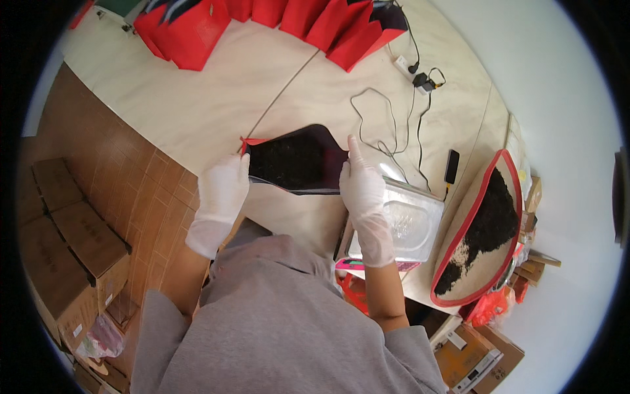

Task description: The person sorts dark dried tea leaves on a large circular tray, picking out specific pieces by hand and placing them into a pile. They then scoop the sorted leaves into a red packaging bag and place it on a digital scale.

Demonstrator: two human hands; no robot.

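Between my hands is a red bag point(290, 160) with a dark lining, its mouth spread wide towards me. Dark loose material, perhaps tea leaves, seems to lie inside, though the black lining makes its level hard to judge. My left hand point(223, 189), in a white glove, pinches the bag's left corner. The gloved right hand point(362, 184) grips the opposite corner, with its index finger stretched out. Below and beside my right wrist stands a weighing scale point(413, 221) with a metal pan and a pink front panel, partly hidden by my forearm.
Several red bags point(197, 34) stand along the table's far side. To the right lies a red-rimmed shallow basket point(512, 184) holding dark loose material. A power strip point(403, 66), cables and a phone point(451, 166) lie on the table point(197, 98). Cardboard boxes point(83, 236) stand on the left floor.
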